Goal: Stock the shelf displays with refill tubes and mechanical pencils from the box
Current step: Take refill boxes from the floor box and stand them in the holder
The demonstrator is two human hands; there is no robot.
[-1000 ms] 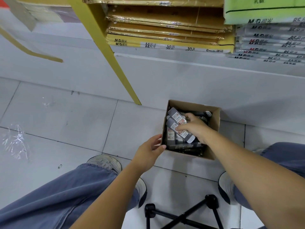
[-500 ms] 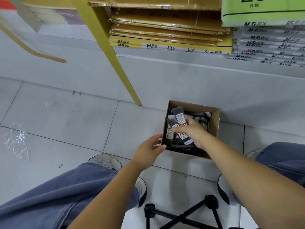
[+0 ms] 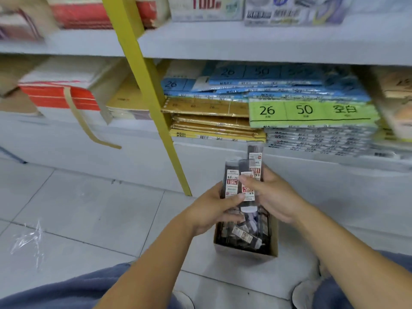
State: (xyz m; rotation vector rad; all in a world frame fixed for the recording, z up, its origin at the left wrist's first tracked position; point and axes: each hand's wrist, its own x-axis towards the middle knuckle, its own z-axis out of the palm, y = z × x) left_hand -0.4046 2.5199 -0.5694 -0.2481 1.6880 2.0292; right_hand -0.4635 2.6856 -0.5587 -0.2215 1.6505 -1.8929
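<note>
A small cardboard box (image 3: 245,253) sits on the tiled floor below the shelf, with several dark refill tubes still lying in it. Above the box both hands hold a bunch of three dark refill tubes (image 3: 244,177) with white and red labels, standing upright. My left hand (image 3: 214,208) grips the bunch from the left, thumb across a label. My right hand (image 3: 269,195) grips it from the right, fingers curled round the tubes. No mechanical pencils are distinguishable.
A slanted yellow post (image 3: 147,90) runs down to the floor left of the box. The white shelf (image 3: 267,47) behind holds stacks of gold, blue and green paper packs (image 3: 310,112). Crumpled clear wrap (image 3: 26,239) lies on the floor at left. My knees frame the bottom.
My right hand lifted a bunch of tubes out of the box. My left hand left the box edge and took hold of them too. The view tilted up toward the shelves.
</note>
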